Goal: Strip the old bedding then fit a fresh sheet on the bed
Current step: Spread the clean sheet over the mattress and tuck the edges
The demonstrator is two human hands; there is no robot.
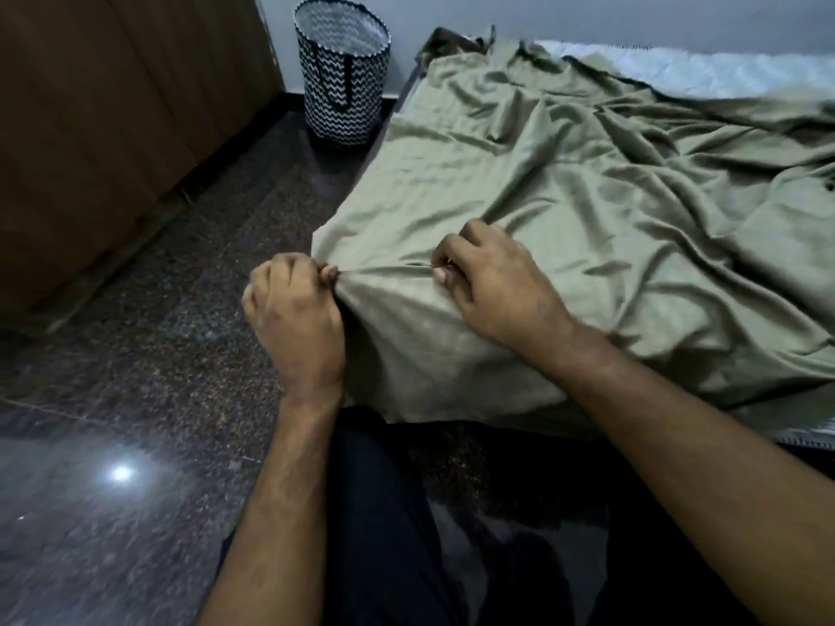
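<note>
- Dark trousers [406,535] fill the bottom middle of the view, closest to the camera, with both bare forearms reaching forward over them.
- Polished dark stone floor [135,354] covers the lower left, with a bright spot of reflected light on it.
- Brown wooden panelling [113,106] stands at the upper left, along the far edge of the floor.
- Left hand [296,318] is at the near left corner of the bed, its fingers [327,275] curled into a fist and clamped on a bunched fold of the sheet, just off the corner's edge.
- Black-and-white zigzag basket [343,79] stands upright on the floor at the top, between the panelling and the bed, near the far corner of the bed.
- Olive-green sheet [565,196] lies spread and heavily wrinkled over the bed, its near corner hanging down over the bed's edge in front of the trousers.
- Right hand [497,286] rests on top of the sheet near that same corner, its fingers [440,275] curled and pinching a fold of the fabric; a taut ridge of cloth runs between the two hands.
- White mattress [677,70] shows bare beyond the sheet at the upper right, where the sheet does not reach the far side of the bed.
- Pale wall [587,11] runs along the top behind the bed.
</note>
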